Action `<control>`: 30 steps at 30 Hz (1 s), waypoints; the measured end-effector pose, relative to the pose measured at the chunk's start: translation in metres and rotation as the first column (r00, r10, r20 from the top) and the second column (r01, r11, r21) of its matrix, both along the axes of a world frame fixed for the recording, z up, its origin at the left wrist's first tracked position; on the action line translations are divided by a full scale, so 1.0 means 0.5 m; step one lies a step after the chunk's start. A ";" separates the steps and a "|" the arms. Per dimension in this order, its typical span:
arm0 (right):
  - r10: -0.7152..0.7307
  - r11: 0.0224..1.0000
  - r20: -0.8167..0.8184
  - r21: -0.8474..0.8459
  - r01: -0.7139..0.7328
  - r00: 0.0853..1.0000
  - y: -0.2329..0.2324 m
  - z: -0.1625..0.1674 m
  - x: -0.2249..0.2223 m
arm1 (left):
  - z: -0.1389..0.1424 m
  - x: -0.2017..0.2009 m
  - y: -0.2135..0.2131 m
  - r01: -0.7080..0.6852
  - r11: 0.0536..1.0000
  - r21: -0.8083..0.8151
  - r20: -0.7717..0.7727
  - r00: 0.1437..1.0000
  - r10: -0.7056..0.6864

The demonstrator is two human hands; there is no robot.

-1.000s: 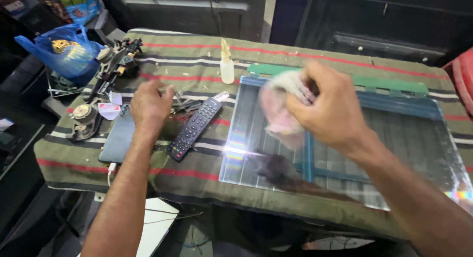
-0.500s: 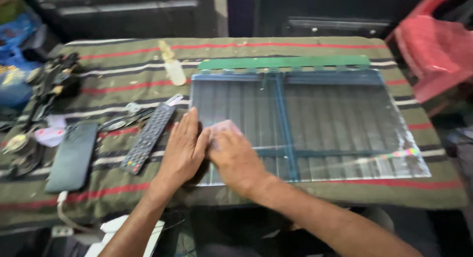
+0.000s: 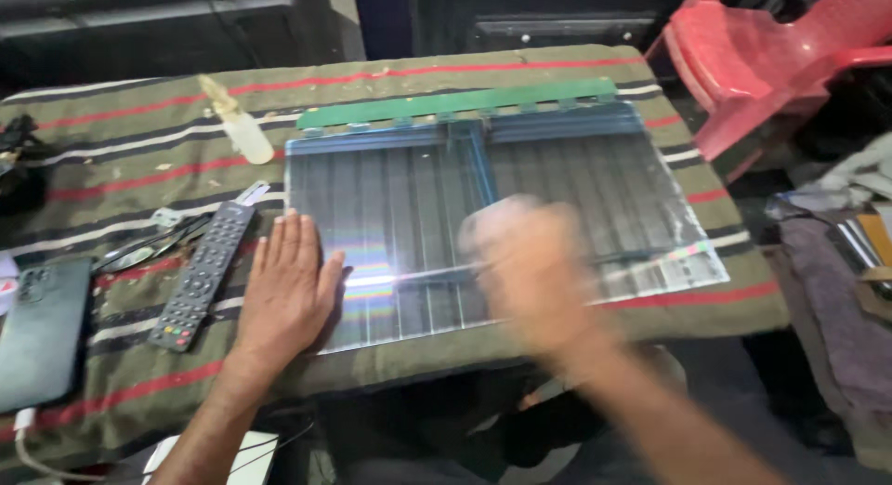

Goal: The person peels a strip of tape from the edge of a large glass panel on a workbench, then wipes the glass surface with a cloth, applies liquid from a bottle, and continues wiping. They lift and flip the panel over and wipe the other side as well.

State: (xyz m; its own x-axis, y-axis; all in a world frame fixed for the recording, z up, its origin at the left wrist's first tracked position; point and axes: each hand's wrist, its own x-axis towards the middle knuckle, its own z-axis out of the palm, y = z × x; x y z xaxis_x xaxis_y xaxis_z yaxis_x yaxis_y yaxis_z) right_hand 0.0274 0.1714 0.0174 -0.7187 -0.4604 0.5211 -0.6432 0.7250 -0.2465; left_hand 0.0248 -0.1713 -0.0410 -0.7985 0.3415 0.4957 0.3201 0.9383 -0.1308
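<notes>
While pressing flat with spread fingers on the near-left corner of the glossy display panel (image 3: 502,216), left hand (image 3: 290,285) nearer; right hand (image 3: 534,267) blurred above panel's middle, grip unreadable, long axis left-right.

The right hand (image 3: 530,271) at centre frame is smeared so badly that its fingers and any grip cannot be made out, and it hides part of the glossy panel (image 3: 409,197), while the dark phone (image 3: 42,332) is cut off at the left edge.
</notes>
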 end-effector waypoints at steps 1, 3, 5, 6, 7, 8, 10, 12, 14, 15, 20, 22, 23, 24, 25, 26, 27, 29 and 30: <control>0.121 0.970 0.110 -0.223 -0.095 0.987 -0.078 -0.034 0.023 | 0.000 0.000 -0.001 0.021 0.995 -0.098 -0.049 0.998 -0.026; 0.218 0.948 0.042 -0.247 -0.202 0.975 -0.145 -0.077 0.039 | -0.001 0.002 -0.003 0.028 0.996 -0.085 -0.050 0.998 -0.033; 0.198 0.958 0.010 -0.212 -0.192 0.980 -0.098 -0.081 0.038 | -0.004 0.000 -0.001 0.018 1.000 -0.001 0.007 1.000 -0.018; 0.077 0.980 0.106 -0.193 -0.056 0.991 -0.027 -0.065 0.018 | -0.006 -0.002 0.002 -0.008 0.997 0.081 0.058 0.998 0.003; -0.087 0.994 -0.002 -0.071 0.087 0.996 0.053 -0.038 -0.001 | -0.006 -0.005 0.003 -0.040 0.987 0.158 0.107 0.994 0.023; -0.250 0.967 -0.002 0.055 0.250 0.968 0.141 -0.006 -0.027 | -0.007 -0.006 0.004 -0.039 0.988 0.147 0.115 0.993 0.022; -0.720 0.627 0.045 0.468 0.623 0.692 0.313 0.069 -0.043 | -0.007 -0.008 0.007 -0.051 0.990 0.132 0.110 0.993 0.037; -0.866 0.495 0.114 0.328 0.805 0.487 0.402 0.110 -0.034 | -0.006 -0.008 0.009 -0.059 0.992 0.110 0.094 0.994 0.049; -0.800 0.571 -0.042 0.254 0.781 0.599 0.386 0.112 -0.042 | -0.005 -0.004 0.012 -0.056 0.993 0.104 0.105 0.993 0.045; -0.741 0.646 -0.044 0.225 0.729 0.670 0.339 0.100 -0.060 | -0.003 -0.004 0.010 -0.060 0.992 0.107 0.100 0.994 0.049; 0.081 0.957 -0.056 -0.274 -0.093 0.995 -0.083 -0.036 -0.155 | 0.001 -0.006 0.009 -0.038 0.990 0.137 0.085 0.996 0.027; 0.110 0.949 0.086 -0.305 -0.079 0.990 -0.242 -0.076 -0.170 | 0.002 -0.008 0.009 -0.046 0.988 0.147 0.104 0.994 0.030; 0.157 0.953 -0.048 -0.254 -0.164 0.986 -0.290 -0.087 -0.180 | 0.003 -0.008 0.009 -0.063 0.990 0.127 0.117 0.992 0.048; 0.111 0.953 0.029 -0.286 -0.098 0.993 -0.324 -0.095 -0.195 | 0.003 -0.009 0.010 -0.077 0.991 0.108 0.124 0.990 0.063; 0.062 0.950 0.109 -0.310 -0.025 0.992 -0.342 -0.099 -0.212 | 0.003 -0.009 0.010 -0.086 0.992 0.092 0.132 0.989 0.074; 0.008 0.943 0.196 -0.328 0.058 0.981 -0.331 -0.099 -0.228 | 0.004 -0.009 0.010 -0.082 0.993 0.082 0.130 0.989 0.071; -0.031 0.951 0.227 -0.292 0.098 0.974 -0.292 -0.097 -0.248 | 0.003 -0.008 0.011 -0.076 0.994 0.077 0.131 0.989 0.065; -0.098 0.963 0.017 -0.250 0.099 0.995 -0.151 -0.088 -0.294 | 0.003 -0.009 0.012 -0.078 0.992 0.099 0.125 0.990 0.066; -0.220 0.933 0.129 -0.260 0.247 0.967 -0.045 -0.078 -0.315 | 0.002 -0.008 0.013 -0.081 0.990 0.119 0.131 0.989 0.065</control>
State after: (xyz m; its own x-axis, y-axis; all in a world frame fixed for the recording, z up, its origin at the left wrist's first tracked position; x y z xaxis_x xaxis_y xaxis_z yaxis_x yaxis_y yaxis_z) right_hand -0.1299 0.1492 -0.0216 -0.8416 -0.1241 0.5257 -0.4274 0.7481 -0.5076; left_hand 0.0210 -0.1648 -0.0401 -0.8779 0.2227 0.4239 0.2571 0.9661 0.0250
